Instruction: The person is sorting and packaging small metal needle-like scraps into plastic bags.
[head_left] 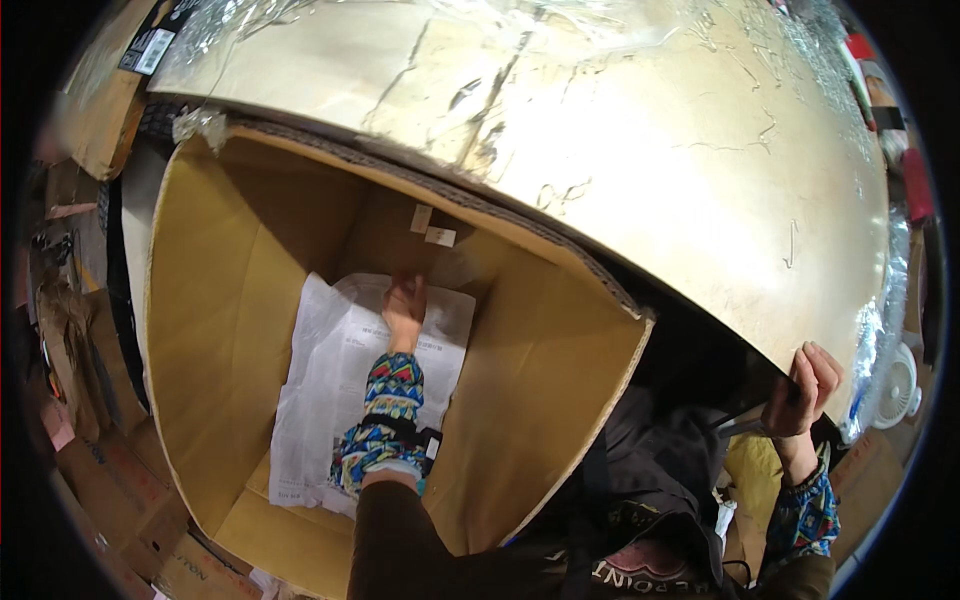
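Note:
A large open cardboard box (215,330) stands in front of me, below the table. My left hand (404,312) reaches deep inside it, fingers curled, over the upper part of large white printed paper sheets (320,370). Whether the fingers pinch the sheet or something smaller is hidden. Two small white labels (440,237) show just beyond that hand on the box's inner wall. Off to the right, my right hand (805,390) grips the near corner of the table (650,180), fingers on top and the palm side below the edge.
Crumpled clear plastic wrap (600,25) lies along the table's far side and hangs at its right end. A small white fan (896,385) stands at the far right. Flattened cardboard (120,490) covers the floor at left. A yellow bag (755,480) sits beside my right arm.

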